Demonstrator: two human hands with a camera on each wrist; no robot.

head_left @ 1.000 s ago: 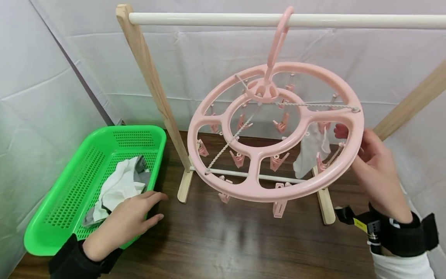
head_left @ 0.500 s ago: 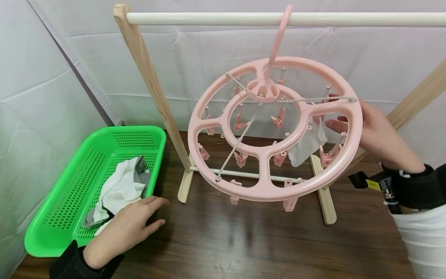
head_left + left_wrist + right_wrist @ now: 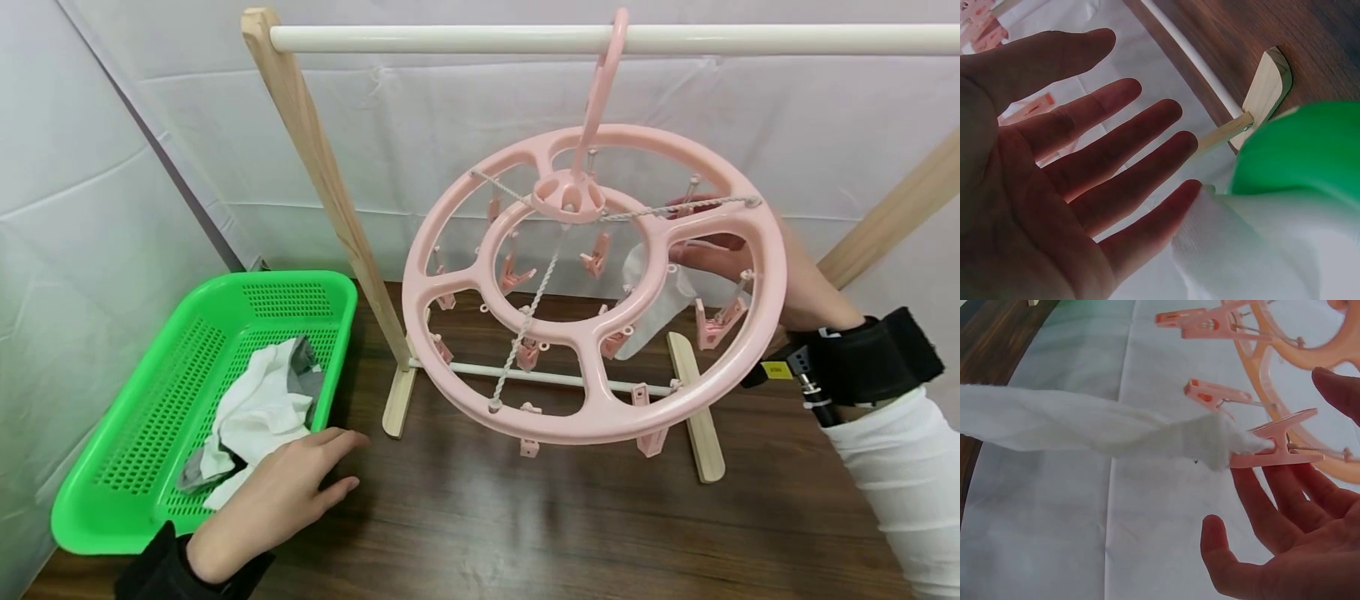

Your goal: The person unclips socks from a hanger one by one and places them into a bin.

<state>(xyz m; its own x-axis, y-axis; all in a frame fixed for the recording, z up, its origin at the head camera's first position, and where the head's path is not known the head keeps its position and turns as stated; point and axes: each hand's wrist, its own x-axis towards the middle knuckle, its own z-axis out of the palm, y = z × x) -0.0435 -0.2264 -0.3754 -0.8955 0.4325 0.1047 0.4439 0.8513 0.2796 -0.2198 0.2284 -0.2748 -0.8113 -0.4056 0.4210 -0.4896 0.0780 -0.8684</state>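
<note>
A pink round clip hanger (image 3: 592,333) hangs by its hook from a white rail. One of its pink clips (image 3: 1279,437) bites the end of a white cloth (image 3: 1116,428), which hangs twisted lengthwise. My right hand (image 3: 716,257) reaches under the hanger's right side. In the right wrist view its fingers (image 3: 1279,506) lie against that clip's side, while the thumb stands apart from it. My left hand (image 3: 281,492) hovers with spread fingers at the right rim of the green basket (image 3: 341,308). White and grey cloths (image 3: 262,400) lie inside, partly hidden by the hand.
The rail (image 3: 450,39) sits on wooden legs (image 3: 322,175) with feet on the dark wood floor (image 3: 480,525). Several more pink clips (image 3: 596,257) dangle from the hanger. White sheeting (image 3: 420,125) closes off the back and sides.
The hanger has turned, its front edge swinging right and its right side backward. My right hand has moved left under the ring to the cloth's clip. My left hand has barely shifted.
</note>
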